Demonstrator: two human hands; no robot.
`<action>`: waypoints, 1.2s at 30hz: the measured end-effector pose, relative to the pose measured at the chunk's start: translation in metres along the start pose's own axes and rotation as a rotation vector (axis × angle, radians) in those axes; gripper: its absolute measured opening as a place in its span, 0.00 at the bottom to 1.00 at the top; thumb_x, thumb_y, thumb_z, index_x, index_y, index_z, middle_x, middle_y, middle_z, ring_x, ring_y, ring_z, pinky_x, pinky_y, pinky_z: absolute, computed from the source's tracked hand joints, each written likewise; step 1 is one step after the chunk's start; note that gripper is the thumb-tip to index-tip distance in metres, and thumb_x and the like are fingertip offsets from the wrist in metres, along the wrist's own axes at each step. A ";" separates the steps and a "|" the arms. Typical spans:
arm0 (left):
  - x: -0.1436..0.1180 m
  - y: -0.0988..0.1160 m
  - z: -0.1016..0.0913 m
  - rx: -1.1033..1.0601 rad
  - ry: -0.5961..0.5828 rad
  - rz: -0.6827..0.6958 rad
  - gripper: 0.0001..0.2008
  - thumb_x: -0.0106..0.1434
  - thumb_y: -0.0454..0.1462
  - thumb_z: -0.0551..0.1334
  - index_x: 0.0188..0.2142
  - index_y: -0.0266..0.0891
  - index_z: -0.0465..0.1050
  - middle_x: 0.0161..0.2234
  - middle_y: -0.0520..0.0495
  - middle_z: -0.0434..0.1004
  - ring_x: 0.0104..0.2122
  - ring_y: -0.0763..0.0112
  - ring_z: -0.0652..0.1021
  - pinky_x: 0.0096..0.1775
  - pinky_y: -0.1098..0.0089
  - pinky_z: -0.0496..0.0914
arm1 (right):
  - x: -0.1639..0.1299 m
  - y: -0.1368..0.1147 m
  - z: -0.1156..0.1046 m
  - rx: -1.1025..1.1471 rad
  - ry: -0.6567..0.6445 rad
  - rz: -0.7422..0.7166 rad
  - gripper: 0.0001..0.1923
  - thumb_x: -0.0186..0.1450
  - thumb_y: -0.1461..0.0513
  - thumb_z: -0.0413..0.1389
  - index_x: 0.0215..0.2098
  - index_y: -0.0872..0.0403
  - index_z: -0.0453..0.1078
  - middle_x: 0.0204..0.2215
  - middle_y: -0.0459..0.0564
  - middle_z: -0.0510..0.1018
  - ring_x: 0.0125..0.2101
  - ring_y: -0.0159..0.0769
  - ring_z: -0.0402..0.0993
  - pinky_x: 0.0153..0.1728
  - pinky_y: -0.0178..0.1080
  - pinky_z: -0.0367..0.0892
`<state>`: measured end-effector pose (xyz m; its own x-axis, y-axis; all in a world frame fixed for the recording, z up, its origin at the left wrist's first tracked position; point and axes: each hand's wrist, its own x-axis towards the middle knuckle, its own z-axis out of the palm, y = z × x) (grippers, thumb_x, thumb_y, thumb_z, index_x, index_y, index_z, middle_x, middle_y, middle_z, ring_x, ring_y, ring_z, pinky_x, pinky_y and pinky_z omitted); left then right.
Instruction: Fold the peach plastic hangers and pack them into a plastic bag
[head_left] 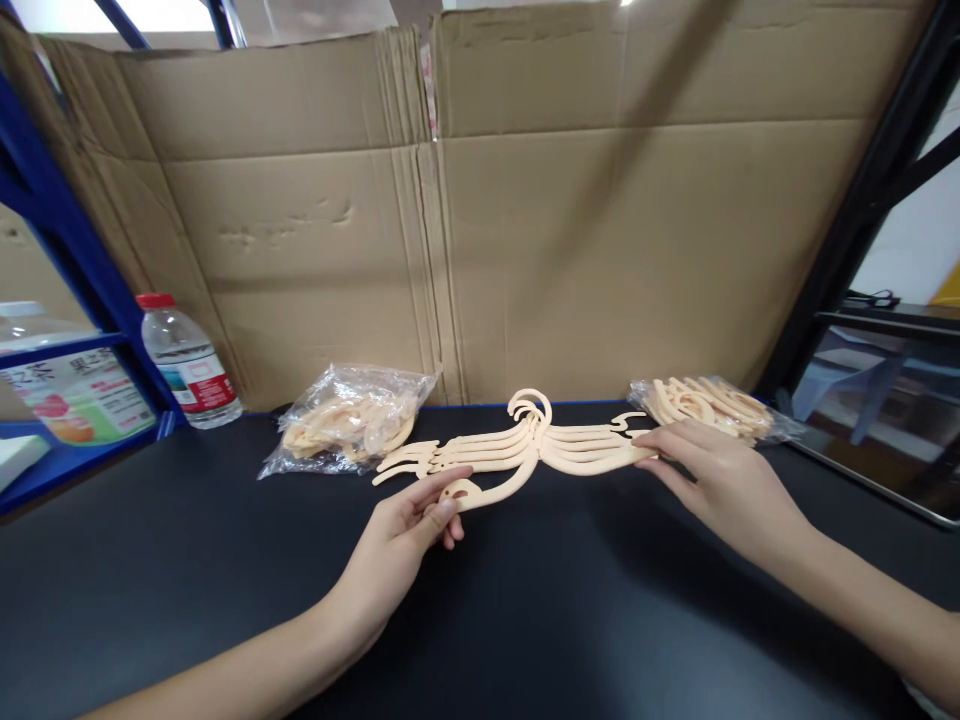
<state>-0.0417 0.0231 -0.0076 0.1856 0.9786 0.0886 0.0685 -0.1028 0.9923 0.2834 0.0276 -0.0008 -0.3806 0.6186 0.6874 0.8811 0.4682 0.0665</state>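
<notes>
A stack of several cream plastic hangers (525, 440) lies on the black tabletop (525, 600), hooks pointing away from me. My left hand (409, 530) pinches the hook end of one loose cream hanger (495, 490) that slants up toward the stack. My right hand (712, 475) rests its fingertips on the right ends of the stacked hangers, fingers stretched out flat.
A clear bag of cream hangers (349, 420) lies to the left of the stack, and another bag of hangers (709, 405) to the right. A water bottle (187, 365) stands at the left by a blue shelf frame (67, 250). Cardboard (480, 220) walls the back. A black frame (862, 200) stands right.
</notes>
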 end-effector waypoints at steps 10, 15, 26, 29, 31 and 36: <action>0.002 -0.005 -0.001 -0.155 -0.015 -0.046 0.23 0.59 0.41 0.66 0.53 0.37 0.70 0.32 0.49 0.76 0.34 0.71 0.75 0.41 0.72 0.69 | 0.003 -0.007 -0.004 0.051 0.220 -0.008 0.09 0.68 0.65 0.50 0.41 0.53 0.72 0.51 0.57 0.69 0.37 0.37 0.76 0.40 0.44 0.72; 0.001 -0.002 -0.002 -0.171 -0.002 -0.044 0.24 0.58 0.42 0.67 0.52 0.37 0.70 0.35 0.47 0.77 0.36 0.70 0.76 0.43 0.71 0.70 | 0.005 -0.010 -0.004 0.504 0.172 0.250 0.12 0.64 0.60 0.56 0.46 0.49 0.70 0.54 0.56 0.66 0.46 0.42 0.72 0.39 0.44 0.75; -0.002 0.009 0.005 -0.135 0.102 -0.028 0.26 0.54 0.42 0.70 0.52 0.41 0.70 0.32 0.51 0.75 0.35 0.72 0.74 0.39 0.75 0.71 | 0.009 -0.014 -0.001 1.185 -0.038 0.763 0.20 0.51 0.51 0.66 0.36 0.54 0.75 0.39 0.53 0.78 0.35 0.37 0.74 0.39 0.41 0.73; -0.004 0.012 0.011 -0.122 0.094 -0.041 0.24 0.55 0.43 0.69 0.50 0.41 0.71 0.38 0.48 0.76 0.39 0.69 0.75 0.34 0.77 0.71 | 0.009 -0.024 0.001 1.306 0.029 0.820 0.20 0.51 0.53 0.67 0.39 0.54 0.72 0.39 0.52 0.76 0.36 0.36 0.74 0.37 0.39 0.73; -0.007 0.014 0.016 -0.131 0.048 -0.063 0.21 0.56 0.43 0.68 0.48 0.41 0.71 0.38 0.48 0.76 0.39 0.69 0.75 0.33 0.77 0.72 | 0.009 -0.034 0.003 1.378 0.094 0.828 0.19 0.51 0.56 0.67 0.37 0.52 0.70 0.36 0.49 0.74 0.37 0.35 0.73 0.39 0.39 0.73; -0.013 0.017 0.027 -0.151 -0.033 -0.089 0.17 0.54 0.44 0.69 0.40 0.36 0.74 0.35 0.46 0.77 0.36 0.69 0.76 0.36 0.73 0.73 | 0.008 -0.061 0.004 1.478 -0.095 0.705 0.12 0.57 0.57 0.64 0.29 0.54 0.67 0.28 0.46 0.73 0.31 0.32 0.72 0.38 0.40 0.73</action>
<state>-0.0161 0.0032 0.0060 0.2175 0.9761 -0.0003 -0.0618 0.0141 0.9980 0.2258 0.0064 -0.0021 -0.1078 0.9666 0.2325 -0.1180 0.2198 -0.9684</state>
